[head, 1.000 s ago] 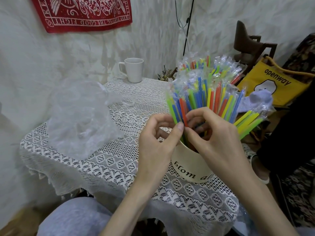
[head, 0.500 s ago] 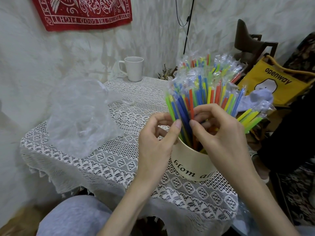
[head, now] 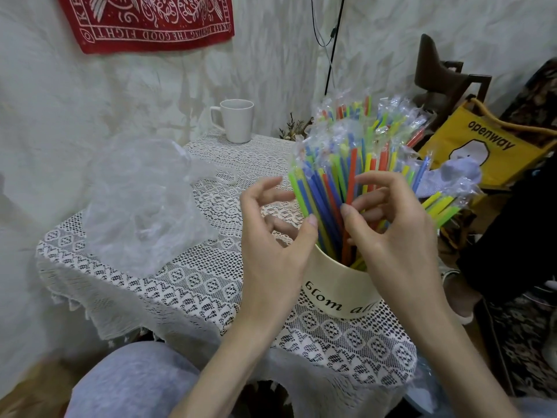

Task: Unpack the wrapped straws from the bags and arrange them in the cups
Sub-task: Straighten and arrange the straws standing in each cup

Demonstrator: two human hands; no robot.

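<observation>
Plastic-wrapped straws (head: 346,176) fan from cream cup (head: 337,294); both hands' fingers (head: 355,211) loose, touching them.

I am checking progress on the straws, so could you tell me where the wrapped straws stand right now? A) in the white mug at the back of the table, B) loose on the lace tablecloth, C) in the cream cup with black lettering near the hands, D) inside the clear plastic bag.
C: the wrapped straws stand bunched in the cream cup, while the white mug shows none.
</observation>
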